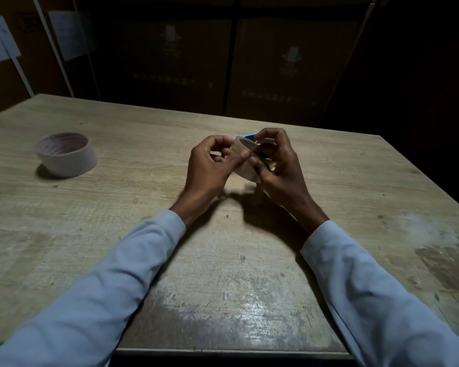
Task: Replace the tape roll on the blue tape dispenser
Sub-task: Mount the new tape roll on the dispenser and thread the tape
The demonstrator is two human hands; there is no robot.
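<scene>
1. Both hands meet over the middle of the worktop, left hand and right hand each clamped in a grip on a tan tape roll.
2. Only a sliver of the blue tape dispenser shows behind the fingers, so the roll looks not yet seated.
3. A second roll sits well apart on the left, likely the old one.

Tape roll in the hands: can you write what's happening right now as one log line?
left hand: fingers pinching tape roll | right hand: holding roll | blue tape dispenser: mostly hidden behind hands | second roll: on table, untouched
</scene>
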